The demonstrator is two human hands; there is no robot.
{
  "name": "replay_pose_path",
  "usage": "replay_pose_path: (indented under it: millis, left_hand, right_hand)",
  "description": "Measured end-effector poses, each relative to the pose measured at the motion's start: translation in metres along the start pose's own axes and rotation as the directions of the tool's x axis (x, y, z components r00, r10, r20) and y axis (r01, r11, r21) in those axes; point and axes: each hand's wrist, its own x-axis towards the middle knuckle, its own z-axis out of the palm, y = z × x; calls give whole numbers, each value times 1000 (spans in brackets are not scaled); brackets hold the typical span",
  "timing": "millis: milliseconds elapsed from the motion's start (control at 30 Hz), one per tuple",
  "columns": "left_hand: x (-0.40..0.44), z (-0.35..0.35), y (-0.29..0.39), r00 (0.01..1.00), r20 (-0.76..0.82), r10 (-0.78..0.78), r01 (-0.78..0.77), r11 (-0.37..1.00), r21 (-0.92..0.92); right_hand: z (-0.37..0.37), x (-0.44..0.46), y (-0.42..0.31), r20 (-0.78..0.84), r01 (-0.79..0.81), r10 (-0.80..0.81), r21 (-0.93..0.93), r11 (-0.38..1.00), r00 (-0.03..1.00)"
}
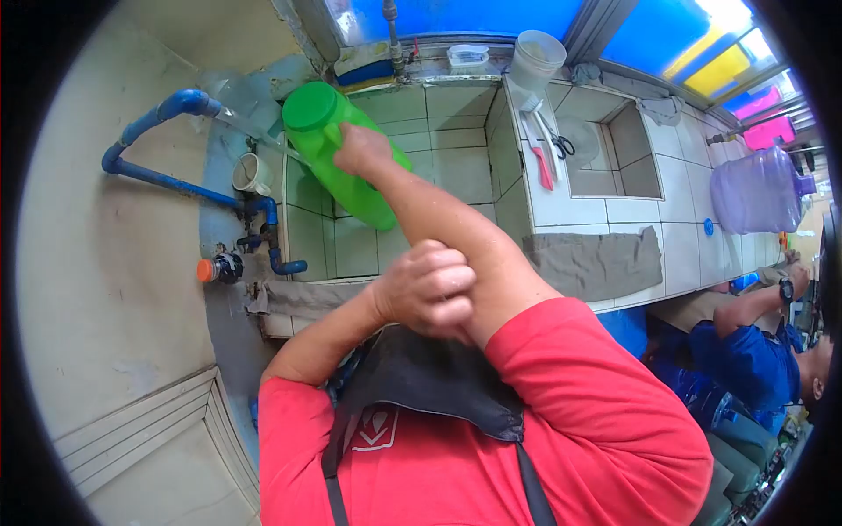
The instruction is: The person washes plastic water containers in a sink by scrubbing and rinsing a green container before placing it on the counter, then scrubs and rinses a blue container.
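Observation:
My right hand (362, 149) grips the handle of a translucent green jug (364, 195) with a green lid (310, 107). The jug is inside a white-tiled basin (460, 175). From a blue pipe (184, 103) on the left, a clear stream of water (263, 138) runs towards the jug's side. My left hand (427, 289) is closed, its curled fingers pressed against my right forearm near the elbow. I see nothing held in it, though the fingertips are partly hidden.
A white mug (252, 174) hangs by the pipes. Right of the basin lie a brush (532, 105), a red-handled tool (542, 168) and black-handled scissors (561, 143). Grey cloths (596, 261) drape the front edge. A purple water container (759, 191) stands farther right, near another person (745, 351).

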Motion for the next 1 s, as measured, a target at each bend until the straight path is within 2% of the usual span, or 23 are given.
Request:
replay_pose_path:
  millis: [67,133,167,233,300,367,433,467,500,533,567,633,667,733,867,933,967,1000]
  left_hand:
    - [-23,-13,-12,999,32,-12,10,999,46]
    - [-40,-29,-19,969,228,-94,49,979,196]
    - [-50,-37,-24,968,228,-100,53,978,204]
    - [-68,-56,-41,890,297,-346,195,877,439]
    - [-90,-72,-68,854,60,-517,426,761,489]
    - [-84,-97,-95,767,-119,-631,581,604,546]
    - [-85,-127,-122,701,-63,-711,556,488,673]
    - [-85,-137,-133,698,-78,-712,561,477,676]
    - [-85,-146,-143,725,32,-688,455,512,728]
    - [-87,-152,-150,736,144,-662,341,546,765]
    - [-91,-156,-156,734,134,-666,346,537,769]
    - [-102,-158,-166,634,341,-694,251,601,759]
    - [-107,-158,-171,632,339,-697,251,597,762]
    - [-110,-156,-175,586,341,-735,376,619,690]
    - [-123,-155,-177,562,288,-775,409,564,717]
    - [-129,-154,-185,530,173,-830,590,507,629]
    - [-133,-152,-187,533,176,-827,588,513,626]
    - [-129,-149,-182,522,132,-843,568,459,683]
  right_hand:
    - [-3,0,-2,20,-2,2,-3,1000,1000]
    - [-5,-1,-2,45,-3,3,-6,1000,999]
    - [-4,-1,-3,38,-2,2,-9,1000,999]
    - [-1,0,-8,40,26,-26,-4,1000,999]
    - [0,1,-8,71,5,-4,-1,1000,997]
    - [3,1,-3,84,50,-47,-32,998,995]
    - [-4,-1,7,103,89,-81,-75,993,991]
    - [-12,-1,14,178,154,-137,-91,984,974]
    - [-20,-3,19,255,217,-185,-101,971,949]
    - [-27,-6,23,262,227,-193,-105,968,945]
    - [-34,-8,27,333,281,-235,-95,955,913]
    - [-43,-12,28,403,338,-280,-80,938,871]
    - [-46,-15,28,404,346,-293,-62,936,867]
    - [-49,-16,26,408,355,-308,-41,934,859]
    - [-42,-21,23,383,353,-300,-74,933,873]
    - [-41,-20,23,349,357,-310,-78,931,884]
    - [-40,-20,23,364,345,-287,-105,933,886]
    - [-40,-20,22,381,333,-263,-132,934,886]
